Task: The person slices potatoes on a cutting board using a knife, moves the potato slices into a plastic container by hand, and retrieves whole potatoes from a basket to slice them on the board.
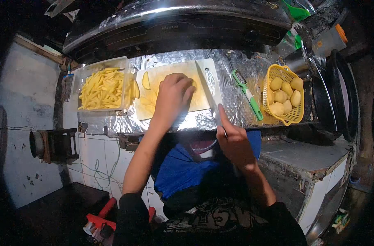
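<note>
On the white cutting board (148,112), my left hand (176,93) rests with its fingers curled down over a cut potato (196,87), most of which the hand hides. My right hand (233,141) is wrapped round the handle of a knife (208,88). The blade points away from me over the board's right part, just right of the potato. A potato slice (146,80) lies at the board's upper left, and flat pieces lie beside my left wrist. Left of the board, a clear plastic container (125,65) is heaped with potato sticks (103,90).
A green-handled peeler (248,96) lies right of the board. Beyond it stands a yellow basket (283,119) holding several peeled potatoes (280,96). A dark stove (174,30) runs along the back of the foil-covered counter (236,110). Pans (345,94) stand at the far right.
</note>
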